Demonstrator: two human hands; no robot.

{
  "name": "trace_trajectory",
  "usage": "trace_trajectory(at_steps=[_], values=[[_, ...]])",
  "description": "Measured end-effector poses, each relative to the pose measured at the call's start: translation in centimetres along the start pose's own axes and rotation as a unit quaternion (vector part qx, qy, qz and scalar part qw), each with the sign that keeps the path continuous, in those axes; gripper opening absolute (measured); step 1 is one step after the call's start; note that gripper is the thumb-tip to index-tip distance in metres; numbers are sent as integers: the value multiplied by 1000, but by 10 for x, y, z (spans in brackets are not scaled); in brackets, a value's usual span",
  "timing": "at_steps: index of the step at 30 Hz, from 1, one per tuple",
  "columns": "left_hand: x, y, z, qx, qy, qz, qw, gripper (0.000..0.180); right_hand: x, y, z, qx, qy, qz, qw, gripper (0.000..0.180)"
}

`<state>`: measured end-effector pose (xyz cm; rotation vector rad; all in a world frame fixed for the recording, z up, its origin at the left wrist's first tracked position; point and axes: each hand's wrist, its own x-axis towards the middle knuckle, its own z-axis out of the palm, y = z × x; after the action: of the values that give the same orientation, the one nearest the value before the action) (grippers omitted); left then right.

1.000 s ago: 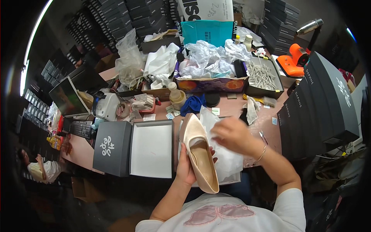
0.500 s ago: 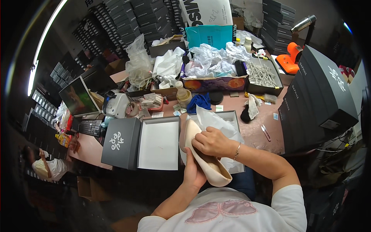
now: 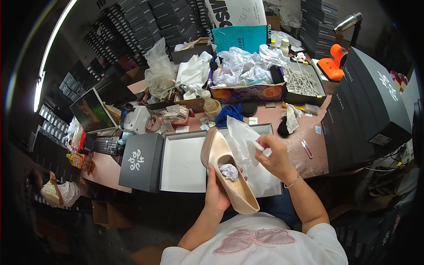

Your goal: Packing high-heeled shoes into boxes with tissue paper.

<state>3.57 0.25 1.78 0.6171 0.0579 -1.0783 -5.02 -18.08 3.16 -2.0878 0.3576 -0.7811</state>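
Note:
My left hand (image 3: 217, 194) grips a beige pointed high-heel shoe (image 3: 227, 174) from below, toe pointing away from me. A crumpled wad of white tissue (image 3: 229, 171) sits inside the shoe. My right hand (image 3: 276, 158) hovers just right of the shoe and pinches a small white piece (image 3: 261, 147) between its fingers. Under both hands lies an open grey shoe box (image 3: 271, 129) lined with white tissue paper (image 3: 247, 145). Its lid (image 3: 183, 161) lies open-side up to the left.
A closed grey box (image 3: 138, 161) sits left of the lid. Further back are a small bottle (image 3: 211, 105), blue cloth (image 3: 229, 114), an orange box of crumpled paper (image 3: 247, 90) and a tray of sticks (image 3: 302, 81). Tall dark boxes (image 3: 366, 110) stand right. Another person (image 3: 55, 192) sits lower left.
My right hand has come off the shoe's opening and lifted to the right with a small white piece. The tissue wad now shows inside the shoe.

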Motion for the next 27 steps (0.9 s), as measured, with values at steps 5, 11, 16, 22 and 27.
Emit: trace_trajectory(at_steps=[5, 11, 16, 22, 27], values=[[-1, 2, -1, 5, 12, 14, 1000, 65, -44, 112, 74, -295, -238, -260, 888, 8], [-15, 9, -11, 33, 43, 51, 997, 59, -13, -26, 18, -75, -215, -70, 971, 18], [-16, -8, -24, 69, 45, 78, 994, 50, -20, -44, 24, -108, -302, -62, 945, 36], [-30, -16, -37, 102, 114, 121, 981, 51, -57, -24, 56, -58, -226, -69, 970, 24], [-33, 24, -28, 19, 91, 80, 992, 66, -61, 40, 49, -255, -135, -117, 950, 14]])
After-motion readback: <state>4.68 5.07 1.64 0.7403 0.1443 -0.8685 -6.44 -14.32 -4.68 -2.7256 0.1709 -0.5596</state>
